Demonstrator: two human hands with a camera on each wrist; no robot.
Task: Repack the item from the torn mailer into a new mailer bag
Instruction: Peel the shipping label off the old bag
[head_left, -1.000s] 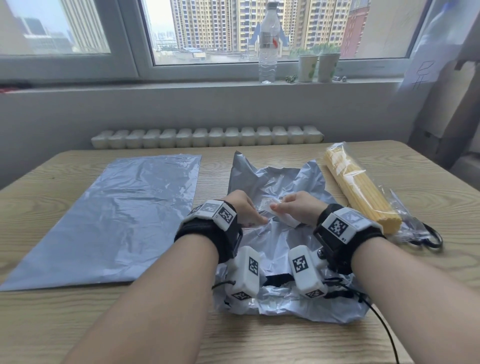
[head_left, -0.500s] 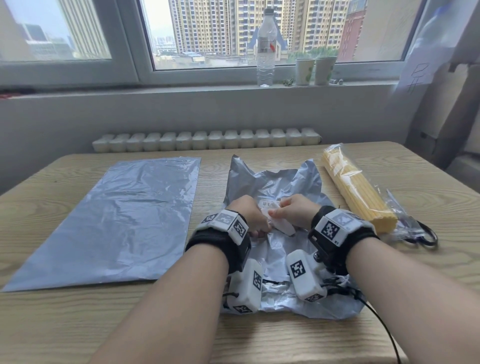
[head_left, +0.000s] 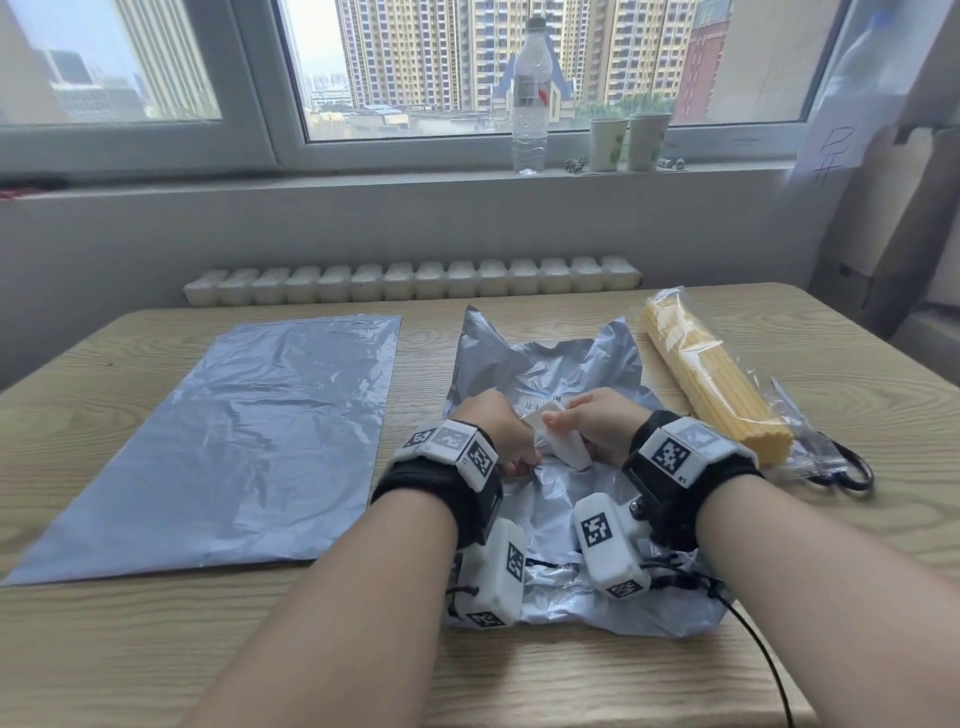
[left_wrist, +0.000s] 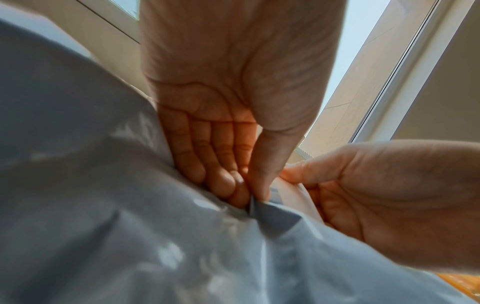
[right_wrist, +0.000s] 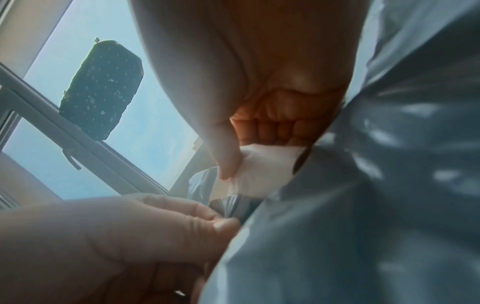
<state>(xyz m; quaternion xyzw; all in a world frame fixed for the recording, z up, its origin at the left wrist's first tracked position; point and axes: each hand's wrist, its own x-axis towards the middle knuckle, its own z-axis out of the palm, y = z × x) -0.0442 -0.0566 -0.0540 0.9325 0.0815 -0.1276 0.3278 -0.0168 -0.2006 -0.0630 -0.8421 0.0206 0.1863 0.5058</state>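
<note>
The torn grey mailer (head_left: 550, 364) lies crumpled at the table's middle under both hands. My left hand (head_left: 511, 441) pinches a fold of its grey film (left_wrist: 262, 211) between thumb and fingers. My right hand (head_left: 563, 418) pinches a white label sheet (head_left: 563, 444) that stands partly lifted off the mailer; the right wrist view shows the thumb pressed on this white sheet (right_wrist: 265, 172). The new mailer (head_left: 249, 431) lies flat and smooth to the left. A clear pack of yellow spaghetti (head_left: 711, 384) lies to the right of the torn mailer, outside any bag.
Black-handled scissors (head_left: 841, 467) lie by the near end of the spaghetti pack. A white radiator (head_left: 410, 278) runs along the table's far edge. A water bottle (head_left: 530, 93) and two paper cups (head_left: 628, 140) stand on the window sill.
Both hands have drawn slightly toward me over the torn mailer. The white label stands further lifted from the grey film than a second ago.
</note>
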